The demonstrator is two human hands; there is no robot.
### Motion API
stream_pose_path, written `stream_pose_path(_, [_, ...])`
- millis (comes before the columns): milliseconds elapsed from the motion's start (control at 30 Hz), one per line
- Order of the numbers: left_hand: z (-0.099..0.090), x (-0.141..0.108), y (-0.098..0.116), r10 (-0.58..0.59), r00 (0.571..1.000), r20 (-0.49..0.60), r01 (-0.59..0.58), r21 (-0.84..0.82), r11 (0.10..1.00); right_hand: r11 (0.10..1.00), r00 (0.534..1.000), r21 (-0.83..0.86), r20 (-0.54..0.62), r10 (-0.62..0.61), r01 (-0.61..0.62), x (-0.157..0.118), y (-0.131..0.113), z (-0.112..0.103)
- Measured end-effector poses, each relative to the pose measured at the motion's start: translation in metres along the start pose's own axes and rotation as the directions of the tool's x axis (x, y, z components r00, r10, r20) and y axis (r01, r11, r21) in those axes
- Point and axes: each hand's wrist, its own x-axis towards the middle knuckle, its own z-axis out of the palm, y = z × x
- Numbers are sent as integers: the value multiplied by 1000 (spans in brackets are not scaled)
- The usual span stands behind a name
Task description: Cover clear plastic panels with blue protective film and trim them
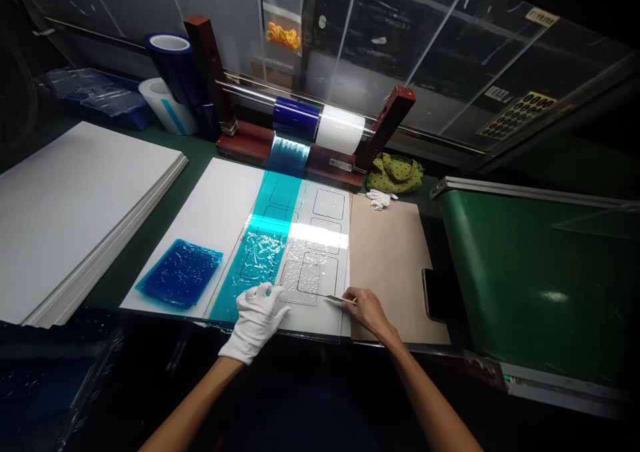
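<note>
My left hand [256,319], in a white glove, rests at the front edge of the blue film strip [273,205], its fingers curled and slightly apart; whether it pinches anything is too small to tell. Bare, my right hand [367,309] grips a thin pointed blade [336,299], whose tip points left over the sheet with black rounded outlines [327,202]. Clear film pieces [300,282] lie between the two hands. The blue strip runs down from a blue roll [296,117] on a rack. Left of it lies a stack of blue film pieces [181,273].
A thick stack of white sheets [90,205] fills the left side. Brown board [390,259], a phone [434,295] and a green conveyor belt [530,279] are at the right. Behind stand the red rack [245,142], spare rolls [167,105], a white glove [381,199] and a green cloth [395,173].
</note>
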Motion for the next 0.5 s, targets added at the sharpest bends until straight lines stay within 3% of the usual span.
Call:
stream_pose_path(200, [29,-9,4,58,998,5,-58,20,998,970,1000,243,9,25,-27,-3,-5,38])
stream_pose_path(500, [36,-4,9,127,991,-39,-127,-3,992,911,989,399,-51,140,-109,-13,12,41])
